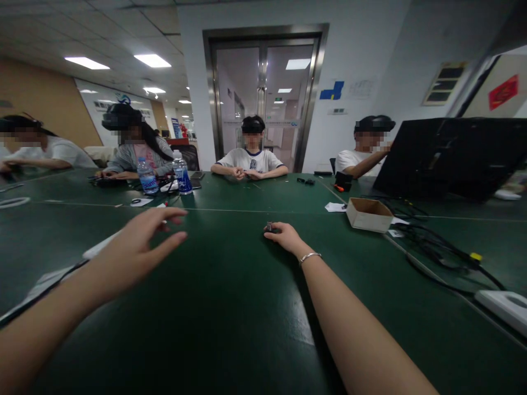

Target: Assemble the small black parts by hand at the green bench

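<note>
My right hand [285, 237] is at the middle of the green table [185, 329], with a metal bangle on its wrist. Its fingers are closed on a small dark object [269, 229] with a shiny metallic bit on top. Much of that object is hidden by the fingers, so I cannot make out its kind. To the left, my left hand [144, 241] appears held above the table, thumb and fingers apart and nothing between them. Behind the left forearm, a white power strip [101, 247] with a black cable is partly covered.
Two water bottles [181, 174] stand at back left. On the right are an open cardboard box [369, 215], tangled black cables [436, 247], a black monitor [448, 159] and a white device [504, 307]. Several people in headsets sit around the table, one [252, 163] straight across.
</note>
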Available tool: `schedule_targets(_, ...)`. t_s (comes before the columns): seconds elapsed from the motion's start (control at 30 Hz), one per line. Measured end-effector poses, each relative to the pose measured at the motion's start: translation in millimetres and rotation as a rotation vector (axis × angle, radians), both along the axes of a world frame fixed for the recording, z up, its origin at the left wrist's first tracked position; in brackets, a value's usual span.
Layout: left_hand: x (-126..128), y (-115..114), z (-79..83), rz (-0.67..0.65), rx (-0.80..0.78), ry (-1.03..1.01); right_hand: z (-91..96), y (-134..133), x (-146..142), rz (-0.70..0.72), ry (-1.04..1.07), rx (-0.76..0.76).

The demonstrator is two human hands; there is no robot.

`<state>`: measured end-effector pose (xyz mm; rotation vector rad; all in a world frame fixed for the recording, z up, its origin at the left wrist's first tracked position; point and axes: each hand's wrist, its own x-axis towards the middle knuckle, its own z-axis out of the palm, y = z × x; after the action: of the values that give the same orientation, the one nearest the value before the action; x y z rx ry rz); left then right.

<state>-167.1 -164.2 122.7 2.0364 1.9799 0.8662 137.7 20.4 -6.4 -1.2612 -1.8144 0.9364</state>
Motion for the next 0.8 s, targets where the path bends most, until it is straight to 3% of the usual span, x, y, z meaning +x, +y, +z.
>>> schedule_targets(0.07,42.6,53.7,-12.5,-0.186,0.0,0.102,-2.3,-1.2,2.4,0.026,0.035,-0.009)
schedule_targets(0.17,109.1,119.1,-44.5,-0.3,0.005,0.179,-2.7,-0.7,2.6,0.012,0.026,0.016)
schedule_targets(0.23,144.3,144.7,-67.6,-0.284,0.006,0.163,-1.7,0.8,1.3,-0.013,-0.009,0.05)
schedule_targets(0.33,174.8,160.5,-97.1,-0.258,-0.024,0.064,0.4,2.3,0.4,-0.036,-0.073,0.109)
schedule_targets(0.5,177.7,165.8,-124.7,-0.258,0.104,-0.108,3.3,0.2,0.0,-0.019,-0.133,0.202)
schedule_targets(0.67,165.9,172.6,-128.0,-0.263,0.115,-0.183,3.4,2.1,-0.5,-0.012,-0.148,0.224)
schedule_targets(0.8,159.9,176.8,-127.6,-0.196,0.103,-0.24,1.3,8.2,2.6,0.003,-0.159,0.145)
